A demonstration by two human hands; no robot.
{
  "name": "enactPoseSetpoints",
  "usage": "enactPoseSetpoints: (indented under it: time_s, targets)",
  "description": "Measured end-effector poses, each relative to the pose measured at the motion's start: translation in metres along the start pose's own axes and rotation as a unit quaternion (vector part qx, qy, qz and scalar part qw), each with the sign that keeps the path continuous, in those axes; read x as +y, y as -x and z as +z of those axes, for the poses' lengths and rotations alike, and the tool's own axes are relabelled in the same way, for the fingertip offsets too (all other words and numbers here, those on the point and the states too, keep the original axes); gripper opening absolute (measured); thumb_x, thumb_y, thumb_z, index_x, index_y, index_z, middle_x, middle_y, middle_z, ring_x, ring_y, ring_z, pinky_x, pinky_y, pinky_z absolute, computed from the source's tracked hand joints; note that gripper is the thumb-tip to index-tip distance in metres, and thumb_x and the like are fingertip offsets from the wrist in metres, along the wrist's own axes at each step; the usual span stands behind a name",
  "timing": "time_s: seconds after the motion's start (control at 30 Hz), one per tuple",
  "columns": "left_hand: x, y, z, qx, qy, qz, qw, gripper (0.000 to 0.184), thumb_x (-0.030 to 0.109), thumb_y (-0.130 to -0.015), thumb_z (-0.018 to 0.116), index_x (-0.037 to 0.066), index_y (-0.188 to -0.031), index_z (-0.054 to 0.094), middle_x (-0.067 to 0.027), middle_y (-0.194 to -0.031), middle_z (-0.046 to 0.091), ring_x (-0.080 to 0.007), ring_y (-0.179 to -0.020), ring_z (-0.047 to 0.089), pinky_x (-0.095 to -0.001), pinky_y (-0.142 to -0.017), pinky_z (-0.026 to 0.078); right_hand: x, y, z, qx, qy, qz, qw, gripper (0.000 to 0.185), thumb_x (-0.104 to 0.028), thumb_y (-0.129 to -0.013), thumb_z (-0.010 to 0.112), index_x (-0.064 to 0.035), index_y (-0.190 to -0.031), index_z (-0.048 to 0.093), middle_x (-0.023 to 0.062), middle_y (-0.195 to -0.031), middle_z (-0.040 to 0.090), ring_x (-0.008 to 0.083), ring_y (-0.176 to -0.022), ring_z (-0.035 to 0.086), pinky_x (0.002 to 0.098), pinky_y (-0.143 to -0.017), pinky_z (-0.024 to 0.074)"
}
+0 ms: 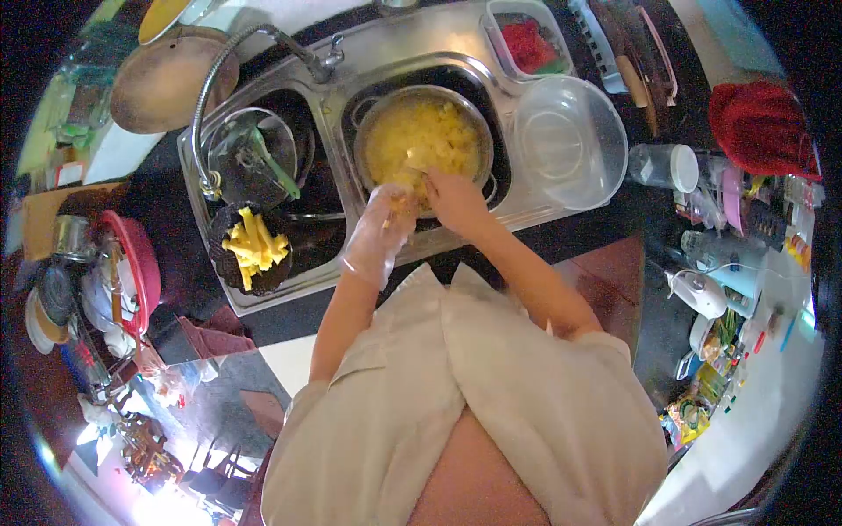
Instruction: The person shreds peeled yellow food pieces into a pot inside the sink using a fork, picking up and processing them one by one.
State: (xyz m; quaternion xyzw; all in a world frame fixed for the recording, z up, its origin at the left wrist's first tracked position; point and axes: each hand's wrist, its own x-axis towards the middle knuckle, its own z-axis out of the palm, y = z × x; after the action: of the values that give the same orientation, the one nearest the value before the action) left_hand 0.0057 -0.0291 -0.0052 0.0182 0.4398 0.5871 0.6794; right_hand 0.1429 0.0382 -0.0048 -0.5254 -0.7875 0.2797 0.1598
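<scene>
A wide metal pot (485, 145) sits in the right sink basin, full of yellow chunks (421, 131) in what looks like liquid. Over its near edge, my left hand (382, 230), in a clear plastic glove, is closed around a yellow piece (402, 186). My right hand (454, 203) is bare and touches or nearly touches the left one; its fingers are curled together, and what they hold is hidden. To the left, a dark basket (230, 273) holds several thick yellow sticks (254, 247).
The left basin holds a clear bowl (230, 153) and a green-handled utensil (279, 171), below a curved faucet (215, 74). On the drainboard stand a large clear tub (570, 145) and a container with something red (529, 46). A lidded jar (664, 167) lies farther right.
</scene>
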Motion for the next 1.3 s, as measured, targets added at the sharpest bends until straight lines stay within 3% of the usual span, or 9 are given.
enactPoseSetpoints:
  time_s: [0.33, 0.4, 0.53, 0.63, 0.73, 0.83, 1.13, 1.2, 1.3]
  targets:
    - [0.004, 0.009, 0.002, -0.102, -0.143, 0.011, 0.984, 0.009, 0.008, -0.087, 0.054, 0.003, -0.094, 0.055, -0.0057, -0.089, 0.055, -0.0104, -0.078, 0.053, -0.0201, -0.064, 0.045, -0.003, -0.003, -0.006, -0.009, -0.022, 0.02, 1.0, 0.022, -0.025, -0.088, 0.047, -0.0045, -0.095, 0.053, 0.0252, -0.078, 0.061, 0.0422, -0.073, 0.06, 0.0539, -0.067, 0.0455]
    - [0.009, 0.006, 0.014, -0.006, -0.029, -0.071, 0.997, 0.008, 0.014, -0.086, 0.053, 0.006, -0.086, 0.055, -0.001, -0.074, 0.052, -0.009, -0.064, 0.049, -0.0194, -0.054, 0.042, 0.009, -0.023, -0.011, -0.014, 0.001, 0.057, 0.998, 0.021, -0.024, -0.088, 0.047, -0.0046, -0.094, 0.053, 0.0256, -0.078, 0.061, 0.0418, -0.073, 0.06, 0.0538, -0.067, 0.0456]
    - [0.019, -0.018, 0.015, 0.065, -0.129, -0.147, 0.978, 0.008, 0.018, -0.084, 0.052, 0.01, -0.086, 0.052, 0.0004, -0.066, 0.048, -0.0125, -0.059, 0.051, -0.0276, -0.047, 0.039, 0.001, -0.023, -0.019, -0.049, 0.036, 0.092, 0.994, 0.021, -0.024, -0.088, 0.046, -0.0049, -0.093, 0.053, 0.0245, -0.076, 0.061, 0.0413, -0.072, 0.06, 0.0533, -0.065, 0.0458]
    - [0.012, -0.014, 0.007, -0.049, -0.249, -0.097, 0.962, 0.005, 0.014, -0.083, 0.053, 0.011, -0.078, 0.053, 0.0006, -0.066, 0.049, -0.0131, -0.058, 0.05, -0.0317, -0.046, 0.036, 0.01, -0.022, -0.018, -0.013, 0.042, 0.105, 0.993, 0.021, -0.024, -0.088, 0.045, -0.0048, -0.093, 0.053, 0.024, -0.075, 0.061, 0.0412, -0.073, 0.061, 0.0532, -0.065, 0.0458]
    - [0.001, -0.024, 0.011, -0.101, -0.568, 0.127, 0.807, 0.007, 0.01, -0.079, 0.054, 0.01, -0.072, 0.055, -0.0047, -0.065, 0.052, -0.0184, -0.059, 0.052, -0.0338, -0.049, 0.038, 0.004, -0.025, -0.016, -0.075, 0.048, 0.115, 0.989, 0.022, -0.024, -0.088, 0.045, -0.0044, -0.094, 0.053, 0.0238, -0.075, 0.061, 0.0412, -0.072, 0.06, 0.0531, -0.065, 0.0458]
    - [-0.002, -0.027, 0.013, 0.011, -0.509, 0.007, 0.861, 0.006, 0.008, -0.074, 0.056, 0.006, -0.068, 0.055, -0.0119, -0.067, 0.053, -0.0271, -0.064, 0.054, -0.0359, -0.055, 0.042, -0.005, -0.009, -0.006, -0.054, 0.049, 0.026, 0.997, 0.023, -0.024, -0.088, 0.046, -0.004, -0.095, 0.053, 0.024, -0.075, 0.061, 0.0413, -0.072, 0.06, 0.0526, -0.065, 0.0459]
    - [-0.054, -0.087, -0.041, -0.123, -0.62, 0.317, 0.707, 0.01, 0.008, -0.067, 0.06, 0.005, -0.077, 0.06, -0.0179, -0.076, 0.058, -0.0363, -0.075, 0.057, -0.0419, -0.064, 0.045, 0.01, -0.015, -0.011, -0.075, 0.002, 0.025, 0.997, 0.022, -0.024, -0.088, 0.045, -0.0034, -0.091, 0.052, 0.0228, -0.075, 0.061, 0.0427, -0.072, 0.059, 0.0521, -0.065, 0.0456]
    - [-0.019, -0.047, 0.006, -0.087, -0.759, 0.148, 0.627, 0.009, 0.01, -0.068, 0.061, 0.004, -0.074, 0.06, -0.0176, -0.077, 0.059, -0.0366, -0.074, 0.057, -0.0423, -0.064, 0.045, 0.014, -0.014, -0.026, -0.103, 0.012, 0.013, 0.995, 0.022, -0.02, -0.086, 0.046, -0.0018, -0.096, 0.053, 0.0231, -0.077, 0.062, 0.0414, -0.073, 0.061, 0.051, -0.066, 0.0479]
    - [-0.023, -0.043, 0.014, -0.092, -0.77, 0.201, 0.598, 0.007, 0.01, -0.073, 0.064, 0.008, -0.079, 0.063, -0.0108, -0.067, 0.06, -0.0266, -0.065, 0.06, -0.0333, -0.064, 0.05, 0.019, -0.009, -0.036, -0.145, 0.039, -0.006, 0.989, 0.025, -0.017, -0.083, 0.046, 0.0, -0.101, 0.054, 0.0232, -0.08, 0.064, 0.0398, -0.074, 0.063, 0.0501, -0.067, 0.0504]
